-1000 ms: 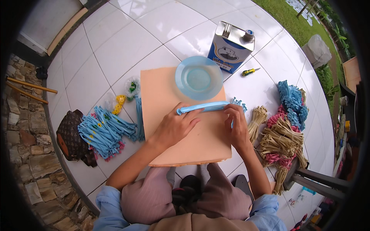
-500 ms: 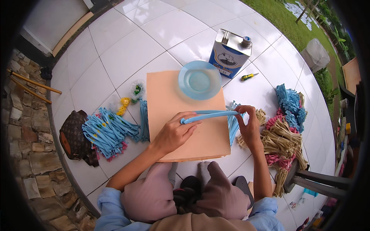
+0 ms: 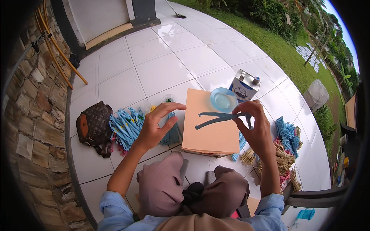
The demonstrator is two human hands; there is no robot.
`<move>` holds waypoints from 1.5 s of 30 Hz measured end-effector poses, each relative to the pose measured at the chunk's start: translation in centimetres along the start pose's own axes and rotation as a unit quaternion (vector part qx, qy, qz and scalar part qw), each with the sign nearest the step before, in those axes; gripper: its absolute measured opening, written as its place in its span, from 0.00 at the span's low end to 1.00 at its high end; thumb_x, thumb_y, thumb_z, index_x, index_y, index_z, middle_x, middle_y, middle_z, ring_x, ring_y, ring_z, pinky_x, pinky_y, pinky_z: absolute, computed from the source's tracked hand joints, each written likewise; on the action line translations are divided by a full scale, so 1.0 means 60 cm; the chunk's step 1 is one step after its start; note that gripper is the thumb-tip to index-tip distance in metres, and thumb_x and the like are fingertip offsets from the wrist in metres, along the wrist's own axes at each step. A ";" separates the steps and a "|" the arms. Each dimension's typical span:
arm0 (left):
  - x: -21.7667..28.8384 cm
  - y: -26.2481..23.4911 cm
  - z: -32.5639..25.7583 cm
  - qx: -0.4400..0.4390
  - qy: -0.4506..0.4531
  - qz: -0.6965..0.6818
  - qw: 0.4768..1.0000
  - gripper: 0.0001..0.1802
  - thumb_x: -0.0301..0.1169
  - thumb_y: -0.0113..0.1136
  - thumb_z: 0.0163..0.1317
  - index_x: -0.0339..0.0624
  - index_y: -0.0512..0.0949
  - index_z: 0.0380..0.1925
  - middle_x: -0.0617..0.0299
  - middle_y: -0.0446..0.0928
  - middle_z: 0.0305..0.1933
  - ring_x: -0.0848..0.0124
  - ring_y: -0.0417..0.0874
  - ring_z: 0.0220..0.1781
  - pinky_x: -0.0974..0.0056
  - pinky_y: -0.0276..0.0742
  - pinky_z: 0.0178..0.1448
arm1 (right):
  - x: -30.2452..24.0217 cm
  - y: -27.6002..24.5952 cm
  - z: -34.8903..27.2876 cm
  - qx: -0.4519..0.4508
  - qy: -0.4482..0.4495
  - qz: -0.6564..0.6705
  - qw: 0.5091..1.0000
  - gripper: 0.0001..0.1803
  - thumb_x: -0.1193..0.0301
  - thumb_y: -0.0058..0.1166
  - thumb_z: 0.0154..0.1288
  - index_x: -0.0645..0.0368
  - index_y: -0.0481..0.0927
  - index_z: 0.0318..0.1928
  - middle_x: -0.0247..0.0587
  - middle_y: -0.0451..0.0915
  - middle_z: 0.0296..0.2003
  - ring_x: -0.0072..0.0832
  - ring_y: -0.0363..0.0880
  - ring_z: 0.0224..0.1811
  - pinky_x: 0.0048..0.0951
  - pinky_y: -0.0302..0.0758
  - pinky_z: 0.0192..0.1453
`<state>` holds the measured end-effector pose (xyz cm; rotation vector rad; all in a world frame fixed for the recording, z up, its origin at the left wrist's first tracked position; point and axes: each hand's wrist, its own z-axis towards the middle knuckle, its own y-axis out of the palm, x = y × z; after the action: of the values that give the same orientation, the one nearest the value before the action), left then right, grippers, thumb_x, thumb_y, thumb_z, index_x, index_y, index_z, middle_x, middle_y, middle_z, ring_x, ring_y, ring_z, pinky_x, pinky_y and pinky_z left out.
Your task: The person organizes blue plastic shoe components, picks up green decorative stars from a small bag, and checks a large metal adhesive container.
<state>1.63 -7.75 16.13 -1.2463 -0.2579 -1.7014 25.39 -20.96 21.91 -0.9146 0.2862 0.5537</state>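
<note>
Above the peach-coloured board (image 3: 204,140), through the head view, I have a folded grey-blue strap (image 3: 216,120) up in the right hand (image 3: 256,125), whose fingers pinch it near its bend; both loose ends point left, one apart from the other. My grip covers part of the strap, so I cannot make out just where each fingertip presses or all of the loop behind them. Over on the left, the left hand (image 3: 156,125) holds nothing, its thumb and fingers spread beside the board's edge, hiding part of the dull blue bundle (image 3: 171,134) under it. I see a light-blue bowl (image 3: 223,102) at the board's far right corner, covering a lower corner of the metal can (image 3: 243,89) behind it. Past my right wrist, the beige bundle (image 3: 276,159) is partly blocked by the forearm, and the light-blue bundle (image 3: 286,133) lies just beyond it. Far left, a brown bag (image 3: 95,123) sits against a heap of blue strips (image 3: 125,127). Whatever supports the board is hidden from me, the dark chair (image 3: 318,198) at lower right is cut off, and the shadowed right rim is too cluttered to read.
</note>
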 end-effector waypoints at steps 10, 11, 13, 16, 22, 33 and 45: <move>-0.010 -0.093 0.004 0.007 -0.095 0.025 0.995 0.15 0.34 0.41 0.71 0.37 0.71 0.50 0.58 0.75 0.43 0.73 0.73 0.48 0.67 0.66 0.55 | -0.083 0.202 0.175 -0.128 -0.030 0.177 0.975 0.27 0.85 0.58 0.50 0.58 0.64 0.50 0.44 0.76 0.36 0.34 0.79 0.36 0.32 0.75 0.40; -0.028 -0.102 -0.001 0.033 -0.123 -0.011 0.992 0.14 0.34 0.41 0.71 0.36 0.71 0.47 0.61 0.73 0.38 0.75 0.72 0.44 0.69 0.66 0.53 | -0.076 0.227 0.185 -0.106 -0.058 0.211 0.970 0.28 0.84 0.58 0.50 0.59 0.62 0.52 0.45 0.77 0.36 0.33 0.79 0.37 0.32 0.76 0.40; -0.077 -0.118 -0.013 0.095 -0.086 -0.067 0.989 0.16 0.39 0.38 0.72 0.39 0.69 0.45 0.66 0.69 0.34 0.77 0.70 0.42 0.69 0.67 0.51 | -0.056 0.288 0.195 -0.093 -0.077 0.248 0.961 0.30 0.83 0.58 0.51 0.59 0.61 0.54 0.46 0.77 0.37 0.33 0.80 0.38 0.31 0.76 0.41; -0.134 -0.132 -0.019 0.184 -0.139 -0.226 0.947 0.15 0.42 0.37 0.72 0.45 0.68 0.45 0.66 0.69 0.42 0.75 0.72 0.48 0.61 0.73 0.51 | -0.033 0.397 0.188 0.008 0.110 0.366 0.924 0.30 0.79 0.55 0.57 0.62 0.55 0.58 0.48 0.77 0.39 0.32 0.80 0.40 0.29 0.77 0.45; -0.305 -0.092 -0.081 0.149 -0.371 -0.292 0.869 0.15 0.47 0.43 0.69 0.52 0.67 0.46 0.68 0.68 0.53 0.72 0.70 0.56 0.55 0.74 0.44 | -0.006 0.588 0.044 0.080 0.382 0.366 0.845 0.27 0.79 0.54 0.58 0.62 0.58 0.56 0.43 0.78 0.37 0.27 0.78 0.40 0.25 0.73 0.44; -0.501 0.098 -0.134 0.114 -0.500 -0.270 0.815 0.24 0.46 0.40 0.70 0.39 0.65 0.56 0.56 0.70 0.56 0.64 0.68 0.61 0.67 0.59 0.63 | 0.123 0.693 -0.103 0.221 0.531 0.246 0.780 0.25 0.85 0.42 0.60 0.63 0.56 0.58 0.51 0.71 0.50 0.35 0.71 0.55 0.33 0.64 0.61; -0.521 -0.040 -0.013 0.222 -0.335 -0.153 0.903 0.17 0.31 0.46 0.68 0.39 0.67 0.55 0.51 0.68 0.59 0.63 0.68 0.62 0.63 0.62 0.65 | 0.148 0.708 0.029 0.316 0.518 0.349 0.714 0.19 0.81 0.39 0.62 0.63 0.63 0.55 0.43 0.67 0.52 0.31 0.66 0.57 0.31 0.60 0.63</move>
<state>-0.71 10.84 -9.05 -1.4415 -1.2405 -1.2852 8.72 3.95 -9.50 -0.3038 1.8030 0.5066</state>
